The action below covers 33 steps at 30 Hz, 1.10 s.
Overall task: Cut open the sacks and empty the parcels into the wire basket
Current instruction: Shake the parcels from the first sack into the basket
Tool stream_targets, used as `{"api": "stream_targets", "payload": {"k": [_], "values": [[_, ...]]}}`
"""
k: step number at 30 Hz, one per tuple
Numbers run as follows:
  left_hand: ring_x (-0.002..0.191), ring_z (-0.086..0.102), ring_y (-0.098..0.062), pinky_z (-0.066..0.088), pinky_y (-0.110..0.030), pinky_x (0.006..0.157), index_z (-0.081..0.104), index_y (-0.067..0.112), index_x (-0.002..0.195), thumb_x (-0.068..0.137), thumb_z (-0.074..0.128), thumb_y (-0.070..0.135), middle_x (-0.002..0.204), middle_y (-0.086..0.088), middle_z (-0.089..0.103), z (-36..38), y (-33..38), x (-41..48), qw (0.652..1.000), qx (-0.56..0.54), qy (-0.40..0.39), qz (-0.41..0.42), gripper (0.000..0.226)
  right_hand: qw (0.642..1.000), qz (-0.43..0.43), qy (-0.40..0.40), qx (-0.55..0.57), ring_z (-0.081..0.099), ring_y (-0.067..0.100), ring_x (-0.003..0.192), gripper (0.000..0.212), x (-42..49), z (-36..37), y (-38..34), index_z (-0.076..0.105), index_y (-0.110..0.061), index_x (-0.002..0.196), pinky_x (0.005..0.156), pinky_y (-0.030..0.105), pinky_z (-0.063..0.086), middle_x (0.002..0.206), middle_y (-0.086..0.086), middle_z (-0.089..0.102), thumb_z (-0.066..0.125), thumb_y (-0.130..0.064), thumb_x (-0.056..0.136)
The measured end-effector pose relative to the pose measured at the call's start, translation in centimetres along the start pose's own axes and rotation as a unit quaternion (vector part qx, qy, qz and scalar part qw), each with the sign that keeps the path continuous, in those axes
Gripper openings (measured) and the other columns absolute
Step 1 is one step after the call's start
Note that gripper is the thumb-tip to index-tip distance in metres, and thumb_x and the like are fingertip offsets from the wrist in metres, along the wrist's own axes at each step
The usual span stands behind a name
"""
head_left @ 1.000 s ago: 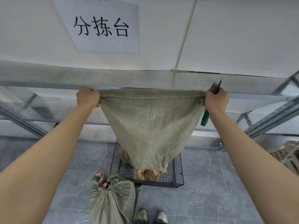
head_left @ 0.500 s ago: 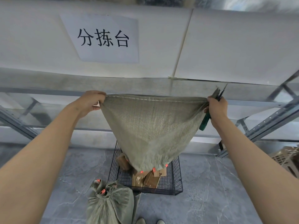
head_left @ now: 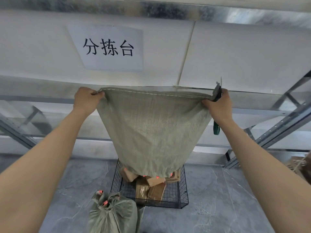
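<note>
Pinched in the left grip, fingers curled tight: one top corner of the upended sack. In the right grip, clenched: the opposite corner, together with a green-handled cutter. The sack hangs stretched, mouth down over the wire basket. Contents of basket: brown parcels, heaped beneath the mouth. Basket location: floor, near its far edge. Adjacent, at basket's near left corner: one tied sack.

Two white panels meet at a thin seam on the far side, and the left one bears a paper sign with black characters. Grey metal rack beams run below them. The floor is grey veined tile. A brown crate sits at the right edge.
</note>
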State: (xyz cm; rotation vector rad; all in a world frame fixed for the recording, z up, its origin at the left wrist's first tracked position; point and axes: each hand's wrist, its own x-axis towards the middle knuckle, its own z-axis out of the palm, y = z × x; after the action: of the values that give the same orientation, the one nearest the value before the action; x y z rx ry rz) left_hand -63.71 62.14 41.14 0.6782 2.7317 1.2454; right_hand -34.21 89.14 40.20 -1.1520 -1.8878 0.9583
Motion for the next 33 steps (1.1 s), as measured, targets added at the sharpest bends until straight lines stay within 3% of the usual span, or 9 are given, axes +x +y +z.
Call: {"api": "stream_targets", "payload": {"k": [3, 7, 11, 14, 18, 22, 27, 30, 33], "values": [[0.056, 0.022, -0.018, 0.017, -0.031, 0.053, 0.035, 0.012, 0.056, 0.086, 0.062, 0.027, 0.058, -0.006, 0.025, -0.6, 0.7, 0.1, 0.998, -0.059, 0.024, -0.024, 0.043, 0.999, -0.004, 0.044, -0.008, 0.049, 0.020, 0.076, 0.029, 0.2, -0.2, -1.1, 0.048, -0.010, 0.097, 0.059, 0.028, 0.036, 0.080, -0.004, 0.051, 0.068, -0.020, 0.080], [0.063, 0.030, -0.020, 0.021, -0.031, 0.056, 0.048, 0.007, 0.060, 0.082, 0.065, 0.022, 0.063, -0.009, 0.035, -1.0, 0.2, 0.0, 0.999, -0.043, -0.002, -0.028, 0.031, 0.998, 0.052, -0.011, -0.042, 0.047, 0.020, 0.065, 0.017, 0.4, -0.5, -1.3, 0.047, -0.010, 0.081, 0.056, 0.028, 0.037, 0.069, -0.001, 0.048, 0.063, -0.015, 0.081], [0.076, 0.046, -0.020, 0.036, -0.025, 0.065, 0.064, 0.009, 0.082, 0.081, 0.066, 0.008, 0.078, -0.009, 0.055, -1.9, -0.2, -0.6, 0.988, -0.143, 0.003, -0.051, 0.002, 0.991, 0.117, -0.047, 0.050, 0.039, 0.020, 0.060, 0.015, 0.2, -1.3, -1.3, 0.043, -0.014, 0.073, 0.060, 0.035, 0.039, 0.067, 0.003, 0.041, 0.054, -0.008, 0.082], [0.082, 0.049, -0.020, 0.039, -0.021, 0.066, 0.062, 0.009, 0.086, 0.083, 0.066, 0.008, 0.089, -0.011, 0.056, -2.9, -0.4, -0.6, 0.980, -0.185, 0.018, -0.068, 0.005, 0.984, 0.138, -0.045, 0.101, 0.036, 0.019, 0.053, 0.009, 0.1, -2.2, -1.3, 0.048, -0.010, 0.082, 0.052, 0.032, 0.039, 0.065, 0.006, 0.040, 0.055, -0.004, 0.084], [0.084, 0.054, -0.024, 0.050, -0.040, 0.084, 0.057, 0.016, 0.073, 0.084, 0.066, 0.013, 0.092, -0.012, 0.058, -3.2, -0.5, -0.7, 0.968, -0.222, 0.036, -0.109, 0.014, 0.985, 0.137, -0.044, 0.094, 0.037, 0.020, 0.048, 0.012, -0.3, -2.4, -1.0, 0.051, -0.007, 0.084, 0.049, 0.032, 0.037, 0.063, 0.008, 0.042, 0.064, -0.009, 0.083], [0.078, 0.056, -0.027, 0.054, -0.046, 0.078, 0.055, 0.014, 0.068, 0.080, 0.061, 0.013, 0.086, -0.015, 0.059, -2.1, 0.6, -1.5, 0.965, -0.218, 0.046, -0.139, 0.014, 0.988, 0.141, -0.020, 0.065, 0.047, 0.022, 0.052, 0.018, -1.0, -1.1, -1.0, 0.054, -0.009, 0.077, 0.054, 0.033, 0.042, 0.067, 0.008, 0.053, 0.068, -0.020, 0.079], [0.074, 0.055, -0.024, 0.055, -0.044, 0.077, 0.052, 0.013, 0.066, 0.076, 0.059, 0.018, 0.072, -0.010, 0.055, -0.5, 2.0, -1.9, 0.963, -0.216, 0.041, -0.154, 0.014, 0.983, 0.138, -0.084, 0.086, 0.047, 0.017, 0.052, 0.021, -2.0, 0.7, -1.7, 0.058, -0.014, 0.078, 0.049, 0.029, 0.039, 0.066, 0.001, 0.055, 0.074, -0.027, 0.079], [0.074, 0.054, -0.023, 0.053, -0.038, 0.074, 0.049, 0.013, 0.063, 0.079, 0.056, 0.017, 0.069, -0.007, 0.053, 0.1, 3.1, -2.5, 0.960, -0.226, 0.049, -0.160, 0.018, 0.986, 0.149, -0.033, 0.067, 0.050, 0.023, 0.055, 0.018, -2.4, 1.7, -1.9, 0.057, -0.009, 0.075, 0.054, 0.035, 0.043, 0.065, 0.007, 0.055, 0.068, -0.021, 0.082], [0.069, 0.058, -0.025, 0.056, -0.044, 0.077, 0.054, 0.010, 0.066, 0.078, 0.056, 0.015, 0.069, -0.010, 0.057, 0.7, 4.0, -3.4, 0.957, -0.242, 0.029, -0.157, 0.014, 0.987, 0.148, 0.050, 0.043, 0.055, 0.028, 0.072, 0.015, -3.3, 2.8, -2.6, 0.056, -0.008, 0.079, 0.063, 0.034, 0.042, 0.078, 0.009, 0.059, 0.060, -0.021, 0.087]]}}
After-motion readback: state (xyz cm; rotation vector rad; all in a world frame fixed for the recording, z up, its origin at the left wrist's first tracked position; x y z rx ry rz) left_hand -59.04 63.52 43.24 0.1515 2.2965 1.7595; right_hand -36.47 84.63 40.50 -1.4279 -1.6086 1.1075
